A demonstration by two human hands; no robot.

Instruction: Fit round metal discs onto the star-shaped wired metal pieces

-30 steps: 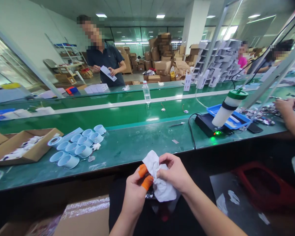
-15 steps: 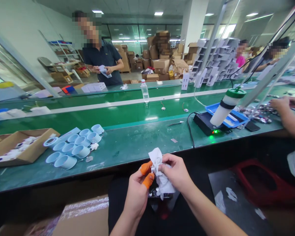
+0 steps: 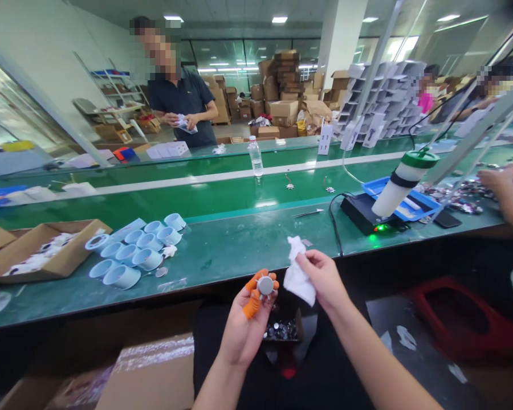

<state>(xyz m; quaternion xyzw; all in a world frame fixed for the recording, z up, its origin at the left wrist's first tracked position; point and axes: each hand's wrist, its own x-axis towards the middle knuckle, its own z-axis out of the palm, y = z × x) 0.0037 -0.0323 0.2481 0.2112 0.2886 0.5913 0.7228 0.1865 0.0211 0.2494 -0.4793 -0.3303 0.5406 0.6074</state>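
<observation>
My left hand (image 3: 250, 319), with orange finger cots on its fingertips, is closed on a small round grey metal disc (image 3: 265, 286) with short prongs around its rim. The disc's flat face is turned up toward me. In my right hand (image 3: 322, 276) a crumpled white cloth (image 3: 299, 279) is pinched between thumb and fingers and hangs down. Cloth and disc are apart. Below my hands, a small box (image 3: 300, 330) at my lap holds many shiny round metal pieces (image 3: 280, 329).
Light blue plastic cups (image 3: 122, 275) stand at left beside a cardboard box (image 3: 74, 250) of white parts. Tweezers (image 3: 308, 213) lie on the green bench (image 3: 222, 245). A green-capped bottle (image 3: 404, 182) leans over a black device (image 3: 359, 215). A co-worker (image 3: 179, 97) stands opposite; another person's hand (image 3: 498, 179) is at right.
My right hand has drawn the cloth away from the disc, up and to the right. The disc, partly covered before, now shows its face in my left hand.
</observation>
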